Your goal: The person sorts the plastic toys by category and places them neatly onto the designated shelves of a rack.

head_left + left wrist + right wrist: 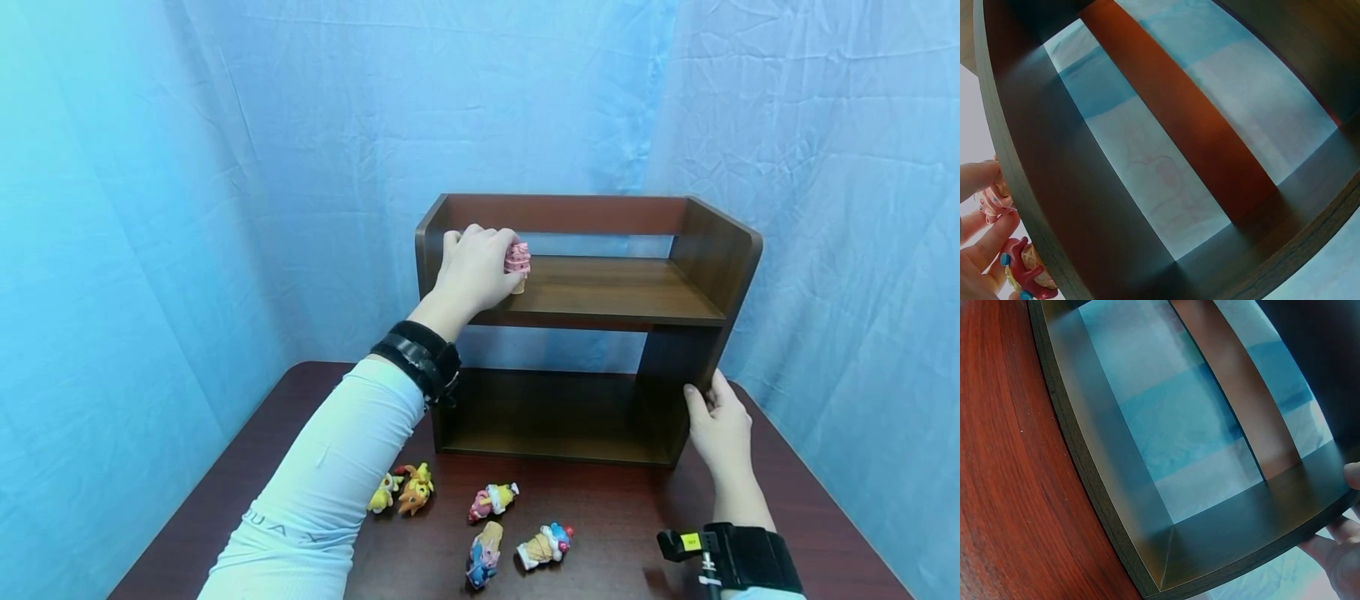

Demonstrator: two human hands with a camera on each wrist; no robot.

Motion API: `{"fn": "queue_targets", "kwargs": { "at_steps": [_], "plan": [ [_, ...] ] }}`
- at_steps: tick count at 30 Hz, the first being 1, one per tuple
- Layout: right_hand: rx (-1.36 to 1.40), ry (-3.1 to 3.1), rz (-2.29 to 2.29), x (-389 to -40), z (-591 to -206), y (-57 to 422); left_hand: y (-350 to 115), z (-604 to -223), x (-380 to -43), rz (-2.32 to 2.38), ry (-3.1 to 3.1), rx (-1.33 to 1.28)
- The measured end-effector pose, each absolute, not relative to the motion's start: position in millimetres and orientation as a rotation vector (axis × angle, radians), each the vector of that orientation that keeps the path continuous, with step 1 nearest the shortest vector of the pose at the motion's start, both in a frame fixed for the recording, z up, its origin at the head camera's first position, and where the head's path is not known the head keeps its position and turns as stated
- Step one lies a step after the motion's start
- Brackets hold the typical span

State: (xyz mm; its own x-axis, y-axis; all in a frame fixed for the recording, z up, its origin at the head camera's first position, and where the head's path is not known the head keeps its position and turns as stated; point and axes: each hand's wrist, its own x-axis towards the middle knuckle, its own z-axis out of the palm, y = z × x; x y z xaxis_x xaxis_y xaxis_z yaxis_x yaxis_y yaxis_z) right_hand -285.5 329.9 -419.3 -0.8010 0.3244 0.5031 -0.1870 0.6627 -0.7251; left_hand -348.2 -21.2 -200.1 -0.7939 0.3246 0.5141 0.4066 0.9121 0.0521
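Observation:
My left hand reaches to the left part of the bookshelf's upper board and pinches a pink ice-cream-cone figurine, its cone pointing down close over the board. In the left wrist view the thumb and fingers close around the pink swirl, and a red figurine with teal and yellow parts stands just beside them; the head view has it hidden behind the hand. My right hand grips the right side panel of the dark brown bookshelf, thumb at its front edge and fingers on the outer face.
On the dark red table, in front of the bookshelf, lie several small figurines: an orange one, a yellow one, a pink and yellow one, a blue cone and a white-and-blue cone. Blue cloth hangs behind.

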Motion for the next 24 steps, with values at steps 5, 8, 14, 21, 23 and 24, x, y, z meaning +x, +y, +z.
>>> {"fn": "queue_targets", "kwargs": {
  "at_steps": [5,8,14,21,23,24],
  "plan": [
    [-0.108,-2.260,1.075,-285.6,-418.4,329.6,-21.4,-199.5,-349.0,-0.220,-2.564,-0.522],
    [-0.105,-2.261,1.076,-285.3,-418.3,329.6,-21.5,-199.7,-349.4,-0.223,-2.562,-0.521],
    [-0.099,-2.265,1.072,-285.6,-418.8,330.3,-21.3,-200.5,-350.3,-0.216,-2.568,-0.513],
    [-0.106,-2.269,1.077,-285.2,-418.6,330.7,-23.1,-200.8,-349.5,-0.239,-2.546,-0.513],
    [-0.107,-2.267,1.078,-285.3,-418.8,330.3,-25.0,-201.8,-349.2,-0.254,-2.523,-0.517],
    [-0.107,-2.265,1.077,-285.4,-418.8,330.1,-26.2,-202.4,-349.1,-0.262,-2.508,-0.521]
  ]
}}
